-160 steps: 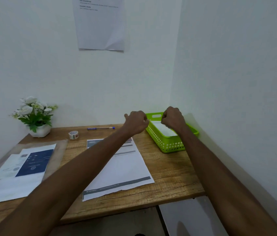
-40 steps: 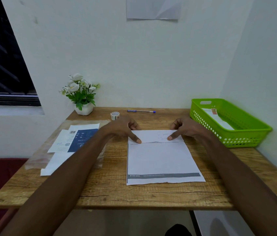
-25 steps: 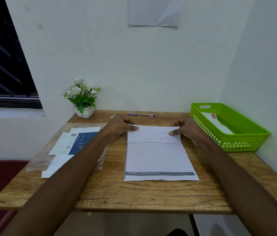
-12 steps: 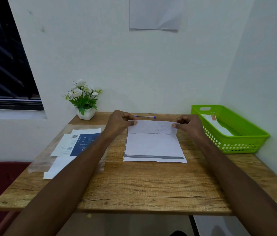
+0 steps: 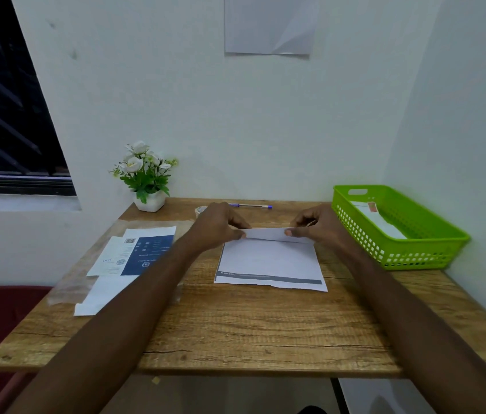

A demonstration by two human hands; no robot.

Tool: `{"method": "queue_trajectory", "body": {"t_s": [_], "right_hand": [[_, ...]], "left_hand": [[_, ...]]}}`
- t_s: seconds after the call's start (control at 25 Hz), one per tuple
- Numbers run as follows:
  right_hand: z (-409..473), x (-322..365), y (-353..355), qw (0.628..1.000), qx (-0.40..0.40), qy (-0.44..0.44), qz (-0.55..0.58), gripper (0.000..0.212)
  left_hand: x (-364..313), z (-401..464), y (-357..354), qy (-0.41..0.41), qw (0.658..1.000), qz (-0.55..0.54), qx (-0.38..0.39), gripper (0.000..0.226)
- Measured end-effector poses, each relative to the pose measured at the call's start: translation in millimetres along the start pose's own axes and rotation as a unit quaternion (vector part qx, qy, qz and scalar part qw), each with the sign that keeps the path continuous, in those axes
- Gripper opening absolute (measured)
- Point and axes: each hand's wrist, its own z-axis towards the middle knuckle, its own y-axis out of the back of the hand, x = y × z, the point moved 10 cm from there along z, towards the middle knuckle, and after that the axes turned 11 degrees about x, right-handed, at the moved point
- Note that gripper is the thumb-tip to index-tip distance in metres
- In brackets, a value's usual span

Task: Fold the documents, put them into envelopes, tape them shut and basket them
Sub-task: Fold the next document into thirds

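A white document [image 5: 270, 261] with a grey band along its near edge lies in the middle of the wooden table [image 5: 235, 330]. Its far edge is lifted and curled toward me. My left hand [image 5: 221, 227] pinches that raised edge at its left end, and my right hand [image 5: 315, 225] pinches it at the right end. A green basket [image 5: 415, 252] at the right holds a white envelope [image 5: 382, 222] with a red mark. A small tape roll [image 5: 200, 209] peeks out behind my left hand.
A stack of papers, envelopes and a blue printed sheet [image 5: 134, 252] lies at the left on clear plastic. A potted white flower [image 5: 146, 177] stands at the back left. A blue pen [image 5: 250, 206] lies by the back wall.
Both hands have drawn the document's far edge up and toward me, so the visible flat part is shorter than half a second ago. The fold has deepened.
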Motion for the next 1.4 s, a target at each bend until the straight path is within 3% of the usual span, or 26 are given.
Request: {"method": "queue_trajectory", "body": {"t_s": [0.2, 0.32, 0.52, 0.72, 0.84, 1.0, 1.28, 1.4], "right_hand": [[-1.8, 12.8, -10.4, 0.996, 0.034, 0.006, -0.088, 0.017], [-1.8, 10.8, -16.5, 0.991, 0.049, 0.004, -0.122, 0.022], [2.9, -2.7, -30.5, 0.982, 0.096, -0.027, -0.161, 0.036], [4.8, 3.9, -43.1, 0.978, 0.099, -0.016, -0.181, 0.045], [1.4, 11.0, -68.1, 0.962, 0.165, -0.028, -0.216, 0.069], [-3.6, 14.7, -94.4, 0.940, 0.244, -0.031, -0.237, 0.078], [-4.4, -17.3, -93.0, 0.888, 0.337, -0.104, -0.296, 0.090], [-6.1, -34.7, -64.6, 0.892, 0.332, -0.146, -0.270, 0.093]], "left_hand": [[-14.5, 3.6, -16.7, -0.036, 0.984, 0.174, 0.018, 0.024], [-20.3, 4.0, -28.3, -0.046, 0.975, 0.216, 0.032, 0.025], [-23.2, 3.1, -39.5, -0.036, 0.975, 0.211, 0.066, 0.043], [-27.0, 2.8, -42.9, -0.042, 0.982, 0.175, 0.051, 0.032], [-21.7, 4.1, -52.8, -0.015, 0.980, 0.184, 0.074, 0.040], [-22.1, 1.8, -62.2, -0.020, 0.983, 0.145, 0.108, 0.037], [-4.7, 7.4, -77.9, 0.063, 0.962, 0.199, 0.174, 0.046], [6.2, 8.3, -78.0, 0.107, 0.958, 0.188, 0.188, 0.053]]}}
